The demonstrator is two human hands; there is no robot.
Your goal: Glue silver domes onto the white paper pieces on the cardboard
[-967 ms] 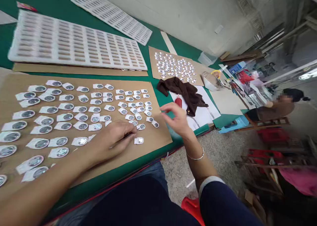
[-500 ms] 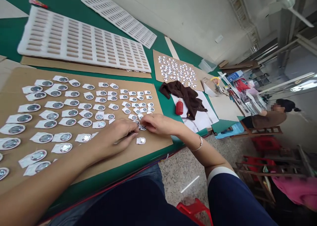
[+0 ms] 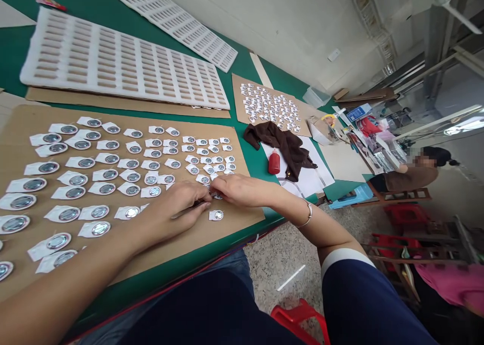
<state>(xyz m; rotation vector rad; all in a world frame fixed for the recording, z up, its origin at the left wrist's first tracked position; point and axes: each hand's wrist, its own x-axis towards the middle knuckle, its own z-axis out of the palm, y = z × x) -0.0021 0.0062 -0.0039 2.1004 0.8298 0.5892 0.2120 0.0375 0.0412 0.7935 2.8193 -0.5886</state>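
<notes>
My left hand [image 3: 183, 204] is closed around a thin metal tool [image 3: 185, 210], whose tip lies between the two hands. Facing it, my right hand [image 3: 240, 189] is pinched low over the cardboard sheet [image 3: 177, 239], its fingertips by a small round metal piece partly hidden under them. Whatever that pinch holds is too small to make out. Many round silver pieces on white tabs cover the cardboard in loose rows. One such piece [image 3: 216, 215] lies just below the hands, apart from the others.
White slotted foam trays [image 3: 124, 65] lie along the back of the green table [image 3: 249, 156]. To the right are a red bottle [image 3: 274, 162], a brown cloth [image 3: 282, 143] and a second cardboard [image 3: 240, 100] with similar pieces. A person [image 3: 410, 178] sits at the far right.
Both hands stay almost in place, with the right fingertips slightly further left, nearer the left hand. The view has shifted slightly.
</notes>
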